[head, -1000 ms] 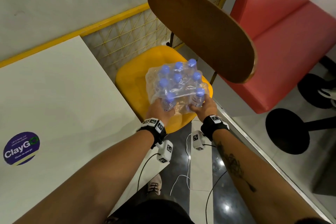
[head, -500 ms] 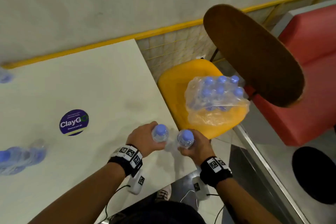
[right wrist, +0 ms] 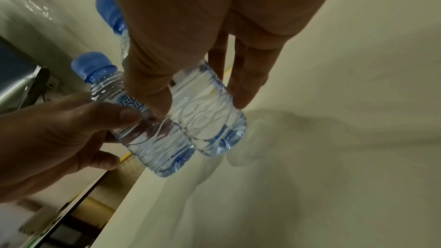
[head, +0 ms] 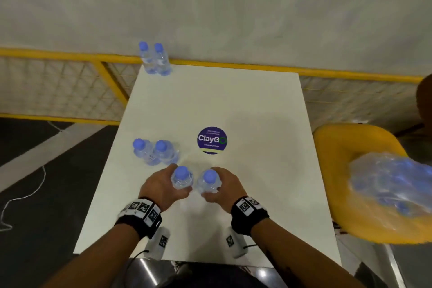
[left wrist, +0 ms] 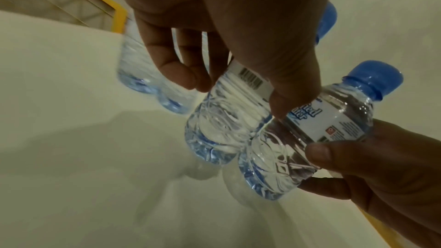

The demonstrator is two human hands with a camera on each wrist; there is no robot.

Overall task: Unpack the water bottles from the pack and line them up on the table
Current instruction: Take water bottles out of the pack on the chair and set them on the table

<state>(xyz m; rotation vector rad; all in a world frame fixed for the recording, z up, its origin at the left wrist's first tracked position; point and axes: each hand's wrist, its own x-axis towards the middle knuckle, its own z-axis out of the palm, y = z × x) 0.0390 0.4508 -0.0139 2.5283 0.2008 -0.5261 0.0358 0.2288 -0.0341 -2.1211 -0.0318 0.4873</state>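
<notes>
My left hand (head: pixel 171 182) grips a small clear water bottle with a blue cap (head: pixel 182 179). My right hand (head: pixel 217 184) grips a second bottle (head: pixel 209 181) right beside it. Both bottles hang side by side just over the near middle of the white table (head: pixel 257 194). In the left wrist view my left hand (left wrist: pixel 236 93) wraps its bottle (left wrist: pixel 222 123) near the label. In the right wrist view my right hand (right wrist: pixel 200 101) holds its bottle (right wrist: pixel 210 122). The plastic-wrapped pack (head: pixel 388 187) lies on the yellow chair (head: pixel 339 147) at the right.
Two bottles (head: pixel 153 152) stand at the table's left edge, just beyond my left hand. Two more bottles (head: pixel 155 59) stand at the far left corner. A round ClayGo sticker (head: pixel 212 140) marks the table's middle. A yellow mesh railing (head: pixel 350 75) runs behind.
Both hands pulled one bottle each out of the pack on the chair and carried them left over the table. The view swung left with them.
</notes>
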